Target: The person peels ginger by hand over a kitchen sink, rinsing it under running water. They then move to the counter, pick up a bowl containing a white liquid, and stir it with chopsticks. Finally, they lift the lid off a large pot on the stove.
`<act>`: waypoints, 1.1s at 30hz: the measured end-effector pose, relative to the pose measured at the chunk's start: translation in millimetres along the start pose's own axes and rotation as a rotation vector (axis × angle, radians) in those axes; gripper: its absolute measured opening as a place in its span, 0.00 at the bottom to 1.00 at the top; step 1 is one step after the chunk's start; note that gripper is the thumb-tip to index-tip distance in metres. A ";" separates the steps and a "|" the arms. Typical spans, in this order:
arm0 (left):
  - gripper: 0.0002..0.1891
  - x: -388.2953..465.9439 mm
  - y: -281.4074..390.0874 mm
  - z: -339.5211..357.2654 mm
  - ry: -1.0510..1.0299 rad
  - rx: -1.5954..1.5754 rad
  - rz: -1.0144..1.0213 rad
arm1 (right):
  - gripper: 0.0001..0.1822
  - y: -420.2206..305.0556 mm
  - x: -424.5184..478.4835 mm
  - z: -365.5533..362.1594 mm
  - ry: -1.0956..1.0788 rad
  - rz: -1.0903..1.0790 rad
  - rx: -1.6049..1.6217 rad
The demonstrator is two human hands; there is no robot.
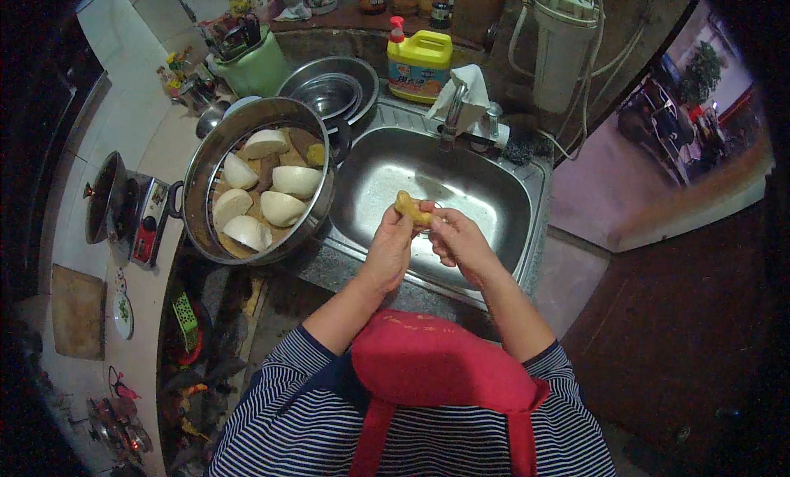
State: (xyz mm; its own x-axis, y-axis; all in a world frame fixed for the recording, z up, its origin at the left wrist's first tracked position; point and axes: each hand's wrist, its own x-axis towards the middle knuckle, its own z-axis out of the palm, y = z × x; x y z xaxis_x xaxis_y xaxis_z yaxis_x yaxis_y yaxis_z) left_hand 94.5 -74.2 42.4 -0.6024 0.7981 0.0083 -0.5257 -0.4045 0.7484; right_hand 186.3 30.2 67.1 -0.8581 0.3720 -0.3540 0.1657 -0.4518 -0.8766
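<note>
Above the stainless-steel sink basin (pixel 364 175), both my hands hold one knobbly yellow piece of food (pixel 411 210), too small to name exactly. My left hand (pixel 392 246) grips its left side between thumb and fingers. On its right end are the pinched fingertips of my right hand (pixel 463 239); a reddish bit shows between the hands. To the left, a two-handled steel steamer pot (pixel 192 187) holds several pale steamed buns (pixel 282 208). Among them lie brownish root pieces (pixel 267 171) and a yellow-fleshed piece (pixel 315 154). A faucet (pixel 453 116) draped with a white cloth (pixel 463 94) stands behind the basin.
Behind the sink are a yellow detergent jug (pixel 419 70) and nested steel bowls (pixel 364 85). A green utensil holder (pixel 256 64) stands farther left. The left counter bears a wok (pixel 105 199), a portable gas stove (pixel 148 227) and a cutting board (pixel 78 310). A water filter (pixel 558 57) hangs at right.
</note>
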 end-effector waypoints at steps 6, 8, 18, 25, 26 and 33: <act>0.14 1.7 2.1 -3.5 0.008 -0.082 -0.017 | 0.14 0.0 -2.8 2.3 -0.028 -0.018 0.075; 0.14 1.5 -1.0 -8.7 0.034 -0.130 -0.029 | 0.15 4.3 -1.4 2.3 -0.038 -0.029 0.108; 0.13 19.5 -6.3 -17.1 0.234 -0.168 -0.097 | 0.13 24.3 35.1 -23.1 0.014 -0.252 -0.257; 0.20 64.0 -15.7 -38.4 0.287 -0.038 -0.408 | 0.10 -13.7 119.2 -98.0 0.207 -0.307 -0.371; 0.22 71.0 -21.3 -29.7 0.330 -0.062 -0.475 | 0.10 -20.9 129.4 -113.2 0.228 -0.354 -0.390; 0.10 123.9 -77.4 -44.0 0.244 -0.248 -0.499 | 0.14 -42.0 170.5 -166.1 0.547 -0.369 -0.512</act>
State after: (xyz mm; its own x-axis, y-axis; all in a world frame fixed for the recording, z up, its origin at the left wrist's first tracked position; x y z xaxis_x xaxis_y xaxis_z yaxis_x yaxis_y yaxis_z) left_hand 34.1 36.4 -43.6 -0.3524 0.8048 -0.4776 -0.8864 -0.1234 0.4461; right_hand 113.9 247.3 -10.7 -0.5653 0.8249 -0.0080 0.2344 0.1513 -0.9603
